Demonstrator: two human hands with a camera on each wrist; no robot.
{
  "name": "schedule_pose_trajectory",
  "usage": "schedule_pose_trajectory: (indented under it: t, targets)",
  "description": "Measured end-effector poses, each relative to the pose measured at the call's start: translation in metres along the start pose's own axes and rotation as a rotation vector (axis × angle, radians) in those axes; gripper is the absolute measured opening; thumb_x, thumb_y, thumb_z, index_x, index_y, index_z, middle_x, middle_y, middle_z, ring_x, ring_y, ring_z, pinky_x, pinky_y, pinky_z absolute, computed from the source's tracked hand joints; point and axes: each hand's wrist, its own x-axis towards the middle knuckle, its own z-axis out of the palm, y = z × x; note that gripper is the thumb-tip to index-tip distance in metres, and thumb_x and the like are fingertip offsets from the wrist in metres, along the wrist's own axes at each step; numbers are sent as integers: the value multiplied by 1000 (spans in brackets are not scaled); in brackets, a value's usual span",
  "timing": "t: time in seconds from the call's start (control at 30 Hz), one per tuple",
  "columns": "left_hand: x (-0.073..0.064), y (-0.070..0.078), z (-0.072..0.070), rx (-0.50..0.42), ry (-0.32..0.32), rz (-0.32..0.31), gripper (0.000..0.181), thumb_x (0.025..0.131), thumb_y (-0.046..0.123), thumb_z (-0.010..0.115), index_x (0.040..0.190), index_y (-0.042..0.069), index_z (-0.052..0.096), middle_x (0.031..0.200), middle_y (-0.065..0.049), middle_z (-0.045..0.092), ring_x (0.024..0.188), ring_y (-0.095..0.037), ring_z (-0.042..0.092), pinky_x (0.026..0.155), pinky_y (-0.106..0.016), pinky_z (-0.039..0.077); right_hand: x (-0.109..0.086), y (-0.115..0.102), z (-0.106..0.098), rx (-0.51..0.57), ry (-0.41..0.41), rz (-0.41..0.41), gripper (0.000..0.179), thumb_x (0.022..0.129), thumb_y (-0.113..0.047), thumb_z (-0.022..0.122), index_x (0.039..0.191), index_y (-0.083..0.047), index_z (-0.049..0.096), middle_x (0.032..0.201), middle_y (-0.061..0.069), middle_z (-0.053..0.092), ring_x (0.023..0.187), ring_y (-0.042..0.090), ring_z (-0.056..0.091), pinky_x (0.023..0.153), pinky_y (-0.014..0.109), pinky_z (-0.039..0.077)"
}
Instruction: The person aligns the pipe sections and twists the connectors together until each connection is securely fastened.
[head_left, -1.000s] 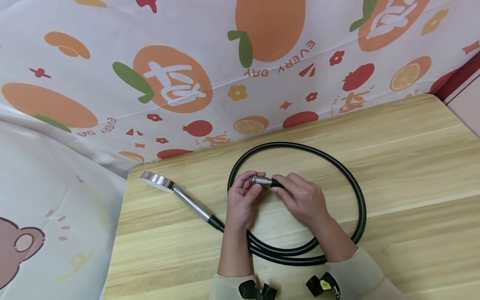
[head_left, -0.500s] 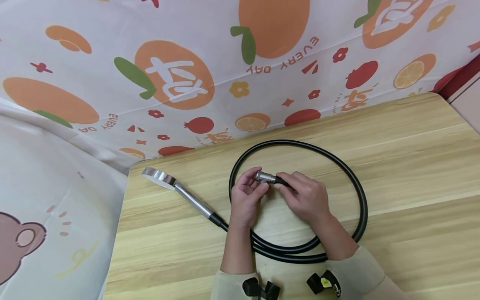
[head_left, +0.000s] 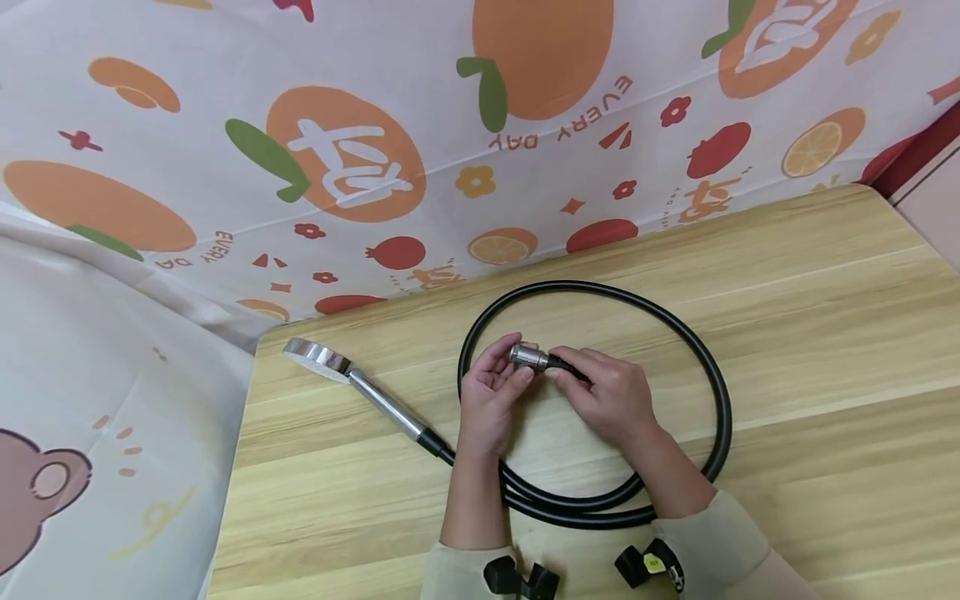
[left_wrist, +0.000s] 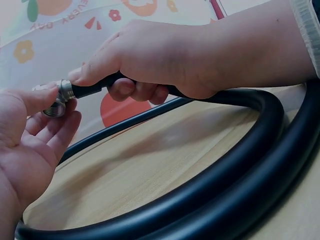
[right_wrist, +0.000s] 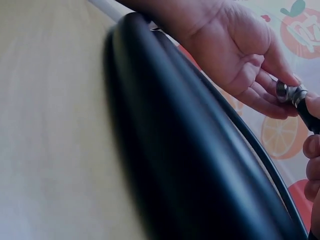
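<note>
Between both hands is a silver metal connector [head_left: 529,356] at the end of a black hose [head_left: 722,400], held above the table inside the hose's loop. My left hand [head_left: 486,404] pinches the connector between thumb and fingers, palm turned up. My right hand [head_left: 611,398] grips the hose end just behind the metal, thumb along it. In the left wrist view a threaded side outlet on the connector [left_wrist: 65,91] points downward, partly covered by the left thumb. The right wrist view shows the same threads beside the left fingertips. At the hose's other end lies a silver shower head [head_left: 318,358].
The hose lies in a wide coil on the wooden table [head_left: 825,350], passing beneath both forearms. Behind the table hangs a fruit-printed cloth [head_left: 435,83], and another pale cloth [head_left: 135,375] hangs on the left. Black wrist mounts sit on both sleeves.
The connector has tilted slightly, its free end now higher than its hose end, and turned a little in the fingers. Both hands keep their hold; the hose coil and shower head stay put.
</note>
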Motion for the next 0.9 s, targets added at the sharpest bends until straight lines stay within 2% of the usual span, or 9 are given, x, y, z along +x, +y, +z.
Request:
schedule_pose_trajectory:
  t: [0.17, 0.3, 0.57, 0.67, 0.77, 0.9]
  targets:
    - [0, -2, 0, -12, -31, 22, 43, 88, -13, 61, 130, -6, 53, 113, -3, 70, 108, -15, 66, 91, -24, 54, -1, 1, -1, 49, -12, 34, 21, 86, -20, 75, 106, -14, 75, 87, 1, 75, 60, 4, 56, 50, 21, 45]
    - [0, -2, 1, -11, -28, 34, 45, 89, -13, 60, 132, -14, 47, 114, -4, 69, 108, -15, 66, 91, -23, 54, -1, 3, 0, 57, -6, 43, 21, 86, -20, 74, 106, -13, 75, 87, 1, 75, 59, 4, 54, 49, 21, 44]
    - [-4, -3, 4, -3, 65, -69, 53, 88, -10, 62, 138, -11, 44, 119, -10, 69, 112, -18, 66, 90, -26, 56, -4, 3, 2, 15, -10, 83, 24, 85, -24, 76, 105, -10, 73, 77, -1, 70, 55, 2, 48, 47, 20, 42]
    - [-4, -3, 5, -15, 73, -72, 53, 88, -10, 63, 138, -11, 45, 117, -9, 69, 109, -18, 66, 88, -27, 57, -5, 3, 3, 5, -10, 92, 25, 85, -25, 75, 106, -10, 73, 78, -1, 70, 57, 3, 52, 48, 21, 44]
    - [-2, -3, 5, -9, 83, -65, 53, 87, -10, 65, 137, -11, 45, 112, -5, 69, 103, -15, 66, 84, -25, 57, -4, 3, 2, -3, 7, 84, 27, 84, -25, 76, 107, -11, 72, 88, 2, 74, 62, 6, 60, 52, 24, 50]
    - [-2, -1, 6, -3, 107, -55, 51, 85, -11, 66, 133, -12, 48, 105, -2, 65, 97, -12, 64, 79, -20, 56, -3, 4, 3, -5, 5, 69, 28, 82, -26, 78, 106, -11, 72, 90, 2, 74, 65, 7, 64, 53, 26, 53]
